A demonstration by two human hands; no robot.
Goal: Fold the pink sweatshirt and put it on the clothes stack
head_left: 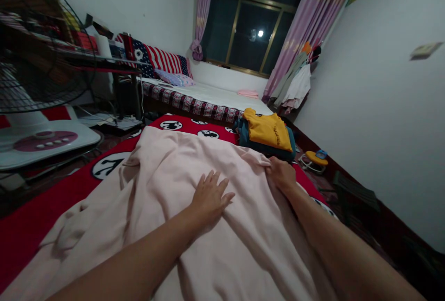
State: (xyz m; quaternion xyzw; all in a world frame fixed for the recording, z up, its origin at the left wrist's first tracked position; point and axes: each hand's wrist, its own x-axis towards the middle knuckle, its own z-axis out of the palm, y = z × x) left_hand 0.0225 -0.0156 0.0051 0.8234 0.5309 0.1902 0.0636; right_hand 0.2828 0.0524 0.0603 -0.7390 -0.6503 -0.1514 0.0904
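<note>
A large pale pink cloth (pixel 167 176), wrinkled and spread out, covers much of a red blanket (pixel 31 213) with white round patches. What kind of cloth it is I cannot tell. My left hand (pixel 210 197) lies flat on its middle, palm down and fingers apart. At the cloth's far right corner, my right hand (pixel 281 173) is closed on the edge and pulls it into folds. Just beyond that hand sits a stack of folded clothes, a yellow garment (pixel 267 129) on top of a dark teal one (pixel 245 136).
An electric fan (pixel 45 136) stands close on the left, beside a cluttered desk (pixel 114 62). Behind is a bed (pixel 215 92) with pillows under a curtained window. Along the right wall are a yellow stool (pixel 316 157), a dark chair (pixel 354 192) and hanging clothes (pixel 297 83).
</note>
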